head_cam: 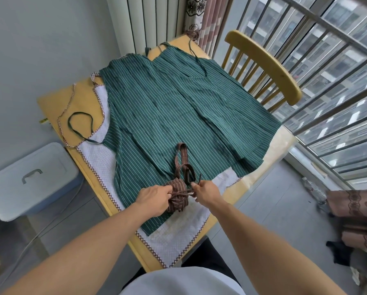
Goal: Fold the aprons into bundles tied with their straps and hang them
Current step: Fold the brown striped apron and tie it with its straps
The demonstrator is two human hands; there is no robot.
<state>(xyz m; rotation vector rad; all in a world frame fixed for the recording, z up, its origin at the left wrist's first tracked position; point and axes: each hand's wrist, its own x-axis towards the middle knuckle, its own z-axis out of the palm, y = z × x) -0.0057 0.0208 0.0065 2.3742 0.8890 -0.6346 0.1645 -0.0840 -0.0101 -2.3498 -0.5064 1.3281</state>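
Observation:
A brown striped apron rolled into a small bundle (177, 201) lies near the table's front edge, on top of a spread green striped apron (167, 107). My left hand (155, 198) grips a thin brown strap on the bundle's left side. My right hand (206, 190) pinches the strap on the right, and the strap is stretched across the bundle between both hands. A wider brown strap loop (183, 162) trails away from the bundle over the green apron. Under the green one lies a white apron with checked trim (172, 237).
The wooden table (50, 103) stands against a grey wall. A yellow wooden chair (263, 67) is at the far right side, by window railings (327, 60). A white lidded box (29, 177) sits on the left, lower than the table. Brown folded cloth (357, 205) lies at right.

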